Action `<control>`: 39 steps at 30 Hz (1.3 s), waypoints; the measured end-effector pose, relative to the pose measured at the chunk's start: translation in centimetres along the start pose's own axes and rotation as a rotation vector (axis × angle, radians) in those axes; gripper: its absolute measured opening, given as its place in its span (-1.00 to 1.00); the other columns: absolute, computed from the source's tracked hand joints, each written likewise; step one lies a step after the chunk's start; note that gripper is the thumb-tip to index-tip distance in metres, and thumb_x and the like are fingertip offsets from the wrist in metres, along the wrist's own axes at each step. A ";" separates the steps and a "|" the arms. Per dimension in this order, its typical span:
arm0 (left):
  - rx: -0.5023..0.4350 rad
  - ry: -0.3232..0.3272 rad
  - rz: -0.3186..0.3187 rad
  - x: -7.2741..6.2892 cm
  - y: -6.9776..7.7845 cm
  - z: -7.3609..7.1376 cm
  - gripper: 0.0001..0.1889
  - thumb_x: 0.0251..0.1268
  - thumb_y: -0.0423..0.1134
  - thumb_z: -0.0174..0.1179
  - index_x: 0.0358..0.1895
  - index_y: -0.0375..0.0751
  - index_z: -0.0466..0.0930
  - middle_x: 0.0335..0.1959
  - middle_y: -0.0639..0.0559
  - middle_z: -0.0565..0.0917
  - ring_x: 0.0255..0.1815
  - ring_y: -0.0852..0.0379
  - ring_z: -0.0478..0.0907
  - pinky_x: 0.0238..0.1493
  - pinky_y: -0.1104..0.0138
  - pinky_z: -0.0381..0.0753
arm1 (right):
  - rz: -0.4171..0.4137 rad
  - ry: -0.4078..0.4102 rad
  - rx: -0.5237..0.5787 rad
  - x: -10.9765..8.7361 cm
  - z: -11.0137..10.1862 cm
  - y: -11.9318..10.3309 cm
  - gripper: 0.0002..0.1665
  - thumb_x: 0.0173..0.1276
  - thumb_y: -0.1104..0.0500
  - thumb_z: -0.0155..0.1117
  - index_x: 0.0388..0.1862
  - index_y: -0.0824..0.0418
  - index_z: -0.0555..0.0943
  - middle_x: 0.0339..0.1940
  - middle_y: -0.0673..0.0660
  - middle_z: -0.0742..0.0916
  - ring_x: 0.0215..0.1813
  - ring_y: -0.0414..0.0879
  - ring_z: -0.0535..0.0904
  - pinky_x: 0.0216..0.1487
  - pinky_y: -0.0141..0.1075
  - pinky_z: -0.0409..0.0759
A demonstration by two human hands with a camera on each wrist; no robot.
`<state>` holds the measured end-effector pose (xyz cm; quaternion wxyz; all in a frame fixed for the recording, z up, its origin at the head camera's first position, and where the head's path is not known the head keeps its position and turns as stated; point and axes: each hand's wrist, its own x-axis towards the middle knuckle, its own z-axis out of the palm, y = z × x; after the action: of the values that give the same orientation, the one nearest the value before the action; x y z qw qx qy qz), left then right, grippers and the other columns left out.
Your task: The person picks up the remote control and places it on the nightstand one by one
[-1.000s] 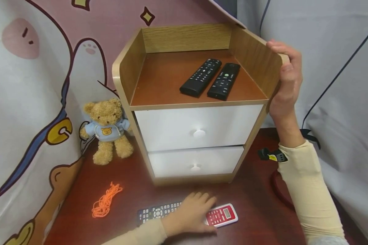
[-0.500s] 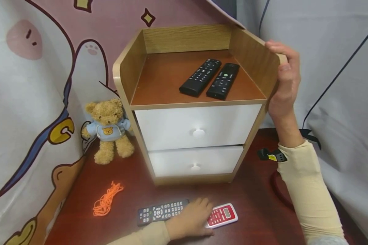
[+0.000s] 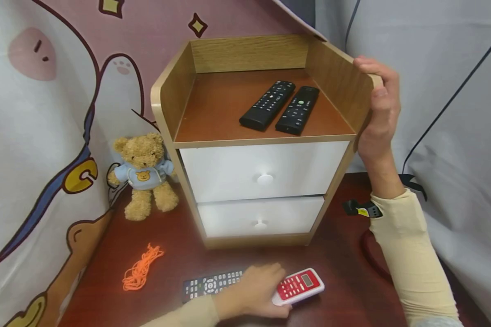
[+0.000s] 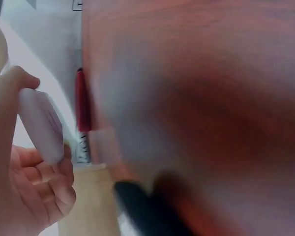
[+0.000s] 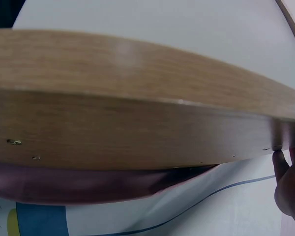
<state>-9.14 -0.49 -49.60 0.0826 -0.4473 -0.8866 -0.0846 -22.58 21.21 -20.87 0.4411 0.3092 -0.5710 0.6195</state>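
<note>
My left hand [image 3: 258, 290] pinches a red-and-white remote control [image 3: 298, 287] by its near end, just above the table. In the left wrist view the white back of that remote lies between thumb and curled fingers. A dark grey remote [image 3: 206, 287] rests beside and partly behind the left hand. With my right hand [image 3: 379, 106] I grip the upper right side panel of a small wooden cabinet [image 3: 241, 141]; in the right wrist view, fingertips touch the panel's outer face. Two black remotes, one longer [image 3: 268, 105] and one shorter [image 3: 298, 110], lie on the cabinet's top shelf.
The cabinet has two closed white drawers, an upper [image 3: 229, 170] and a lower [image 3: 229, 215]. A teddy bear [image 3: 143, 175] in a blue hoodie sits to its left. Orange string [image 3: 142, 268] lies on the dark red table [image 3: 176, 240]. Patterned cloth [image 3: 28, 136] hangs behind.
My left hand has closed on the red-and-white remote, which has tilted and risen slightly towards the right. The right hand stays on the cabinet panel.
</note>
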 end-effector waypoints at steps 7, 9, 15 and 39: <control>-0.017 0.042 -0.003 -0.3 -1.3 -4.9 -0.40 -0.07 0.40 0.28 -0.09 0.06 0.50 -0.34 0.31 0.43 -0.48 0.46 0.24 -0.59 0.63 0.13 | -0.001 0.003 -0.009 0.0 -0.1 0.1 -0.58 0.33 0.05 -0.06 0.03 0.21 0.56 0.17 0.12 0.61 0.33 0.08 0.36 0.39 -0.26 0.21; -0.022 0.059 -0.001 -0.5 -1.4 -6.8 -0.40 -0.07 0.39 0.29 -0.08 0.06 0.51 -0.33 0.30 0.42 -0.46 0.45 0.25 -0.60 0.63 0.12 | 0.000 -0.001 -0.008 0.0 -0.1 0.1 -0.58 0.33 0.05 -0.06 0.03 0.21 0.55 0.17 0.12 0.61 0.33 0.08 0.36 0.39 -0.26 0.21; -0.176 0.103 -0.004 -0.6 -2.0 -14.1 -0.40 -0.03 0.29 0.33 0.03 0.03 0.53 -0.28 0.31 0.47 -0.43 0.45 0.31 -0.57 0.65 0.23 | -0.002 -0.002 -0.018 0.0 -0.2 0.1 -0.57 0.34 0.04 -0.08 0.04 0.21 0.55 0.17 0.12 0.61 0.34 0.07 0.36 0.39 -0.26 0.21; -0.025 0.566 -0.459 4.4 -7.1 -33.5 -0.40 0.22 0.22 0.19 0.12 -0.19 0.60 -0.15 0.01 0.61 -0.31 0.10 0.47 -0.40 0.20 0.44 | -0.018 0.013 0.018 -0.1 0.1 0.5 -0.59 0.34 0.08 -0.08 0.02 0.24 0.56 0.14 0.13 0.63 0.31 0.09 0.38 0.37 -0.25 0.24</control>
<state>-15.08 -8.73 -16.59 0.2980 -0.1965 -0.9048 -0.2323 -22.95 21.15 -21.18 0.4475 0.3142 -0.5596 0.6228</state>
